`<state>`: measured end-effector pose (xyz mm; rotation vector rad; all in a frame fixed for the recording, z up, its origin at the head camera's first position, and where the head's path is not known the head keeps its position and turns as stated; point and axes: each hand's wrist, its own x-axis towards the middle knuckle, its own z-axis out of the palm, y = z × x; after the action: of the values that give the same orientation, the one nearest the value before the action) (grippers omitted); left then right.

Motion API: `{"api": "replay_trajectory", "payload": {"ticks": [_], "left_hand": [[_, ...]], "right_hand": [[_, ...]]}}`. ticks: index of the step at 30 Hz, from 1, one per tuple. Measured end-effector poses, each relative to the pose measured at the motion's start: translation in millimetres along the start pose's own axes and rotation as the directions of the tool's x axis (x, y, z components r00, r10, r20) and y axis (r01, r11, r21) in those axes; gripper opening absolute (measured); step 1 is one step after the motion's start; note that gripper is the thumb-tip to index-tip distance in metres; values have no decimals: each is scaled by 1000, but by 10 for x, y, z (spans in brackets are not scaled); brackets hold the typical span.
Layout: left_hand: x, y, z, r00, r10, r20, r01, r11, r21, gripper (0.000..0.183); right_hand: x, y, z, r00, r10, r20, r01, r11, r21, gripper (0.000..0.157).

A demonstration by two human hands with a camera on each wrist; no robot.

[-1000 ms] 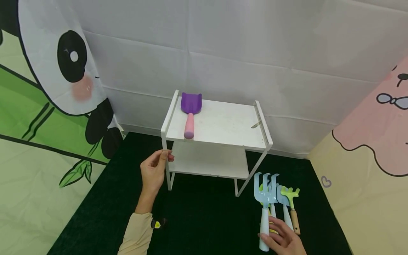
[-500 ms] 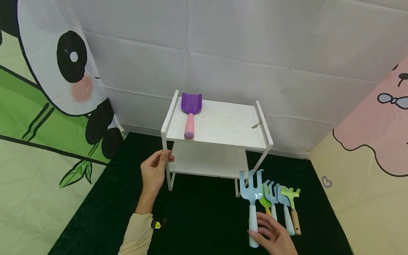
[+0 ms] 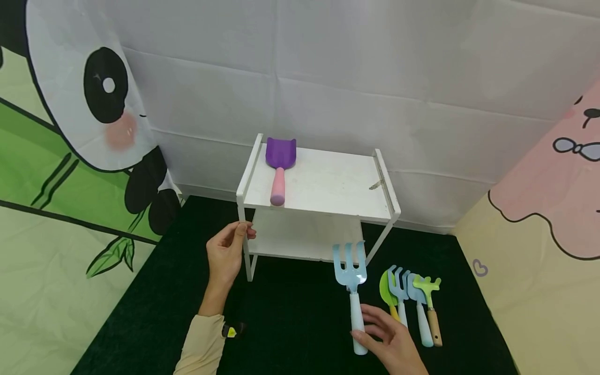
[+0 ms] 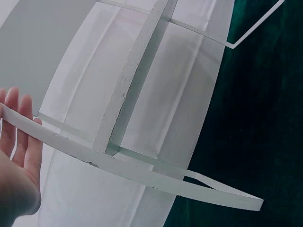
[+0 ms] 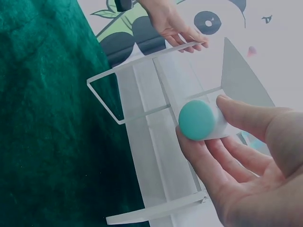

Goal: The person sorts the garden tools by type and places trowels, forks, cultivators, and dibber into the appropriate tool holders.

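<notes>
1. While the left hand pinches the leg of a white shelf, the right hand holds a blue fork in front (head view).
2. Left wrist: fingers touch that leg.
3. Right wrist: fingers clamp the fork's handle.

The top shelf has free room between the shovel and the right rail; a wall cloth closes the back. The lower shelf opens frontward, but the left grip sits at the left leg and, in the head view, the fork crosses the right front corner. Garden tools crowd the dark cloth at right.
</notes>
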<state>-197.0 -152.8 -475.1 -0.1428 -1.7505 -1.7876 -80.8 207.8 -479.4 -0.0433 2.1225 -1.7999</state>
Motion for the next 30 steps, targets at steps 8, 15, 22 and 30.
{"api": "replay_trajectory", "payload": {"ticks": [8, 15, 22, 30], "left_hand": [[-3, 6, -6, 1000, 0, 4, 0, 1000, 0, 17], [-9, 111, 27, 1000, -16, 5, 16, 1000, 14, 18], [-21, 316, 47, 1000, 3, 7, -3, 1000, 10, 18], [-17, 315, 38, 1000, -5, 10, 4, 1000, 8, 19]], "right_hand": [[107, -46, 37, 1000, -18, -6, 17, 999, -36, 61], [226, -64, 52, 996, -91, 15, 91, 995, -30, 60], [348, -130, 121, 989, -145, -1, 145, 989, -17, 57], [514, -181, 165, 992, -117, -42, 117, 993, -3, 57]]}}
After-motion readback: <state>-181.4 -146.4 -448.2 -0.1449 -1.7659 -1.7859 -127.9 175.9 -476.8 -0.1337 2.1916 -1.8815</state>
